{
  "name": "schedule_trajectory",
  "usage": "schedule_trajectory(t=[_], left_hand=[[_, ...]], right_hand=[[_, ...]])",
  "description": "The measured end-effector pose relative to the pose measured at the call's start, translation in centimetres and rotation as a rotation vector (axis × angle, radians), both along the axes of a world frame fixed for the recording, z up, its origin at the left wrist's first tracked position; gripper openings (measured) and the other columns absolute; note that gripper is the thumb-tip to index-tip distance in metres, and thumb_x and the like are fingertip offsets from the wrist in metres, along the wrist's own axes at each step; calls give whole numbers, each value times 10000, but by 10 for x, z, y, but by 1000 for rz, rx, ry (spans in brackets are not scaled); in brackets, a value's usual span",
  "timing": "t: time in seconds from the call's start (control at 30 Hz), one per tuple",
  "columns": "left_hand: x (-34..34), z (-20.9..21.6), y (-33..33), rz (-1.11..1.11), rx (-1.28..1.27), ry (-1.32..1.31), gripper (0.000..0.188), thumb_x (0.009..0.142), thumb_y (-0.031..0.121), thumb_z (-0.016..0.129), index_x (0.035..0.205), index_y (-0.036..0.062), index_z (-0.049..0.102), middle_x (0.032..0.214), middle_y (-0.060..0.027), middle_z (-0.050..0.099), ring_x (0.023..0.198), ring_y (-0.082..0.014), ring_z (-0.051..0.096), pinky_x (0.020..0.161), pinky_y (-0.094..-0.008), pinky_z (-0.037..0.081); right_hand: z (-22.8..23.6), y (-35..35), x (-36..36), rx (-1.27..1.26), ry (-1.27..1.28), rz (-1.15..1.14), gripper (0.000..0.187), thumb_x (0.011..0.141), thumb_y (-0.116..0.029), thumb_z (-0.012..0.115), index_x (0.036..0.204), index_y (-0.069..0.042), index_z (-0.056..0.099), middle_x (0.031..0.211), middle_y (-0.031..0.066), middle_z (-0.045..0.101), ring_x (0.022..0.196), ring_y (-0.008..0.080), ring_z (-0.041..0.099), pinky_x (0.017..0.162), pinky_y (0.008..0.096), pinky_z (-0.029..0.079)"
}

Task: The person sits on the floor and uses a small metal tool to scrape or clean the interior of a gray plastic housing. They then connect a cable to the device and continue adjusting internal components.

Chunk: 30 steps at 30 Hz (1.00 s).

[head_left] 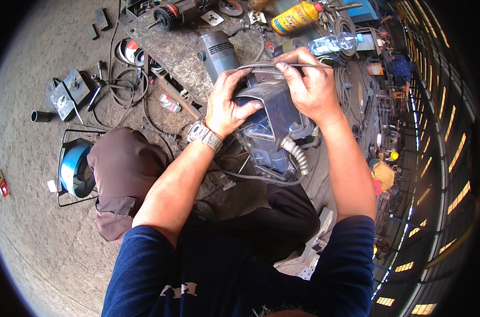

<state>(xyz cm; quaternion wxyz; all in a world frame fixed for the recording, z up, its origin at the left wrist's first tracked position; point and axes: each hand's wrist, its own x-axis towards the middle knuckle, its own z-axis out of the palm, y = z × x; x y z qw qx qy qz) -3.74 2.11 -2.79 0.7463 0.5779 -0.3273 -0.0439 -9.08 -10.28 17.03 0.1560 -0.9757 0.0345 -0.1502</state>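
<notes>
A dark blue machine housing (279, 113) with a box-like opening stands in front of me, a ribbed grey conduit (295, 150) curving out of its near side. My left hand (230, 105), watch on the wrist, grips the opening's left edge, its thumb at the rim and its fingers over the far side. My right hand (310, 87) is closed at the far right of the housing. Between its thumb and fingers it pinches a thin dark cable-like strand (261, 65), which runs across the housing's top toward my left fingers. Whether the strand is cable or rod I cannot tell.
Behind the housing, a worn metal table (179, 47) carries a grey motor body (217, 53), a yellow bottle (297, 17) and a clear water bottle (332, 43). Cables (131, 87) coil on the floor at left. A blue round fan-like unit (75, 168) sits beside my knee.
</notes>
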Motion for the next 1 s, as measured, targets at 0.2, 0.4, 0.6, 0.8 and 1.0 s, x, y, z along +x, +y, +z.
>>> schedule_trajectory(t=[0.2, 0.4, 0.6, 0.8, 1.0], left_hand=[[5, -5, -2, -12, 13, -27, 919, 813, 753, 769, 1388, 46, 645, 1270, -192, 637, 1163, -367, 665, 996, -442, 544], [5, -3, 1, -25, 15, -44, 936, 778, 720, 818, 1405, 49, 636, 1285, -188, 637, 1180, -371, 658, 1015, -449, 536], [12, 1, 3, -16, 20, -118, 855, 709, 508, 951, 1373, 59, 652, 1260, -182, 662, 1155, -394, 680, 988, -466, 565], [7, 1, 5, -26, 108, -115, 754, 802, 329, 909, 1456, 89, 622, 1319, -180, 640, 1191, -376, 664, 1014, -444, 553], [10, 0, 4, -18, 107, -110, 707, 779, 224, 887, 1421, 81, 628, 1291, -174, 649, 1182, -380, 674, 1005, -443, 563]], right_hand=[[0, 1, 0, -6, 4, -19, 94, 971, -103, 722, 985, -16, 687, 900, 160, 759, 830, 377, 758, 715, 429, 587], [0, 2, -1, 6, 0, -38, 90, 972, -95, 727, 987, -16, 688, 896, 158, 758, 818, 366, 764, 707, 420, 587], [-1, 1, -2, 26, -12, -38, 80, 974, -85, 730, 995, -17, 695, 881, 149, 754, 805, 352, 767, 697, 405, 583], [-1, 2, -2, 20, -4, -52, 78, 971, -85, 733, 988, -21, 691, 875, 153, 751, 804, 354, 766, 695, 405, 581], [-2, 4, 0, -23, -37, -33, 80, 974, -89, 725, 992, -21, 687, 884, 154, 754, 811, 367, 763, 708, 420, 589]])
